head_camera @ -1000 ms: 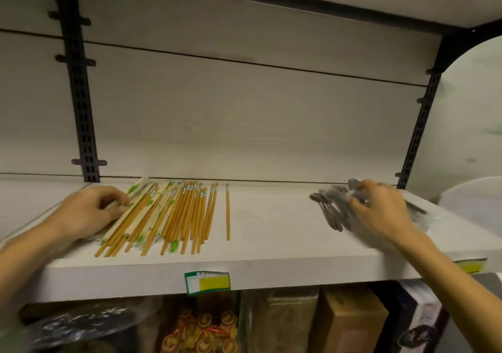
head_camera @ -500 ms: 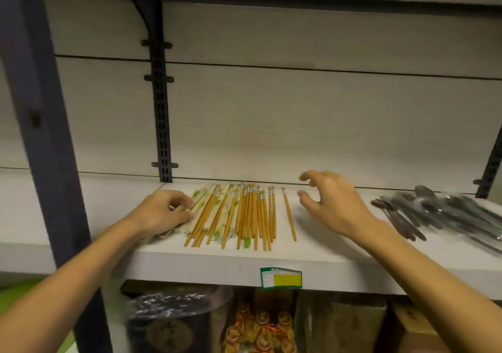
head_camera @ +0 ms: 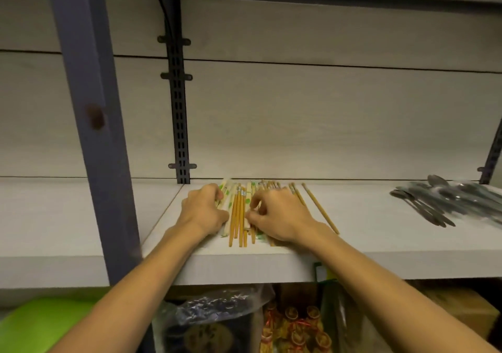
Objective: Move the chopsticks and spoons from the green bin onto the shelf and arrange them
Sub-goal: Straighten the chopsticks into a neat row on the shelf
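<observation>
Both hands were down on the shelf (head_camera: 380,255), pressed in on the pile of chopsticks (head_camera: 239,217) from either side. The left hand (head_camera: 203,211) sat at the left edge of the pile, fingers curled onto the paper-wrapped pairs (head_camera: 226,206) with green print, though whether it actually pinched any of them I could not tell. The right hand (head_camera: 279,217) lay over the right part of the pile, fingers bent and spread loosely across the sticks, thumb tucked toward the middle; it rested on them rather than closing around anything. Between the two hands a few bare yellow-orange sticks showed, running from the far wall toward the near edge of the shelf. One single chopstick (head_camera: 320,208) lay apart to the right of the right hand, angled away from the rest. Well off to the right, on the same shelf, the spoons (head_camera: 434,203) were heaped together, dark metal, handles pointing right and blurred. A slotted black upright (head_camera: 178,103) stood on the back wall just behind the pile. Down at the near left corner, under the shelf, a patch of the green bin (head_camera: 40,322) showed
</observation>
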